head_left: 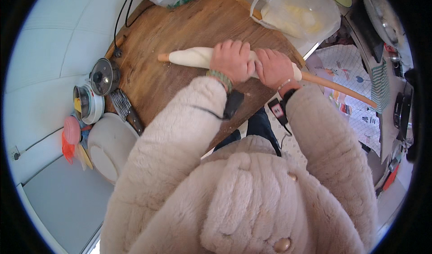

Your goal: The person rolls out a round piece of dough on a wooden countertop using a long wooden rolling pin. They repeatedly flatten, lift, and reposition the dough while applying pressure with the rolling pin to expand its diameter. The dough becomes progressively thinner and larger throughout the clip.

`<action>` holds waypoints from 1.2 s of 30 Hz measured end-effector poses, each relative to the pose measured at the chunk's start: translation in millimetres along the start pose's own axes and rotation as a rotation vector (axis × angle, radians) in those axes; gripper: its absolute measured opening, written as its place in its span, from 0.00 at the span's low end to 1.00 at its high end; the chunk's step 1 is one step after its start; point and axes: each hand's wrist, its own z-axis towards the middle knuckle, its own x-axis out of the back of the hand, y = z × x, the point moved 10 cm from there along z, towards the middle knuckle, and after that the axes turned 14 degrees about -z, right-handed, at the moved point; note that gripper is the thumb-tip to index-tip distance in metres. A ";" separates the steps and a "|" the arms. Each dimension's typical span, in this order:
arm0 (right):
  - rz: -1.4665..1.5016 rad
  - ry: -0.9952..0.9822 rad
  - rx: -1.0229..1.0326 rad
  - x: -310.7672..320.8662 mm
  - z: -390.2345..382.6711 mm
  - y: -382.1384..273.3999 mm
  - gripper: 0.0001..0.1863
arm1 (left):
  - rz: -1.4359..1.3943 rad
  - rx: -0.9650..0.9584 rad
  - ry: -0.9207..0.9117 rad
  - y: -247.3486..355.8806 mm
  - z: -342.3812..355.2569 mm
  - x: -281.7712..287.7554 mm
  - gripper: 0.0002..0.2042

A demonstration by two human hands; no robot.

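One left hand (231, 61) and one right hand (273, 68), both curled closed over pale dough (191, 57) wrapped round a long rolling pin (337, 86) above the wooden counter (153, 92); matched pressure, shifted gradually from middle to ends, should keep thickness even.

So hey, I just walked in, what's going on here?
A person in a fluffy pale coat has both hands on pale dough wrapped around a long wooden rolling pin. The left hand and right hand are close together, gripping the wrapped part over a wooden board. One end of the pin just pokes out at the left; the other reaches well past the board's right side. A clear plastic bag sits beyond the hands.
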 end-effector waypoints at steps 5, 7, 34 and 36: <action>-0.018 -0.007 -0.044 44.0 31.5 -2.9 0.21 | 0.073 0.045 -0.055 10.8 43.0 22.2 0.23; 0.065 0.507 0.081 103.7 -7.9 -32.7 0.24 | 0.017 -0.110 0.142 54.9 16.6 57.7 0.22; 0.063 -0.092 0.004 47.9 -79.6 -45.9 0.22 | 0.027 0.272 -0.039 6.7 -82.5 88.7 0.15; 0.064 0.103 0.057 59.3 -112.4 -45.3 0.27 | 0.068 0.117 0.093 16.6 -113.7 108.3 0.20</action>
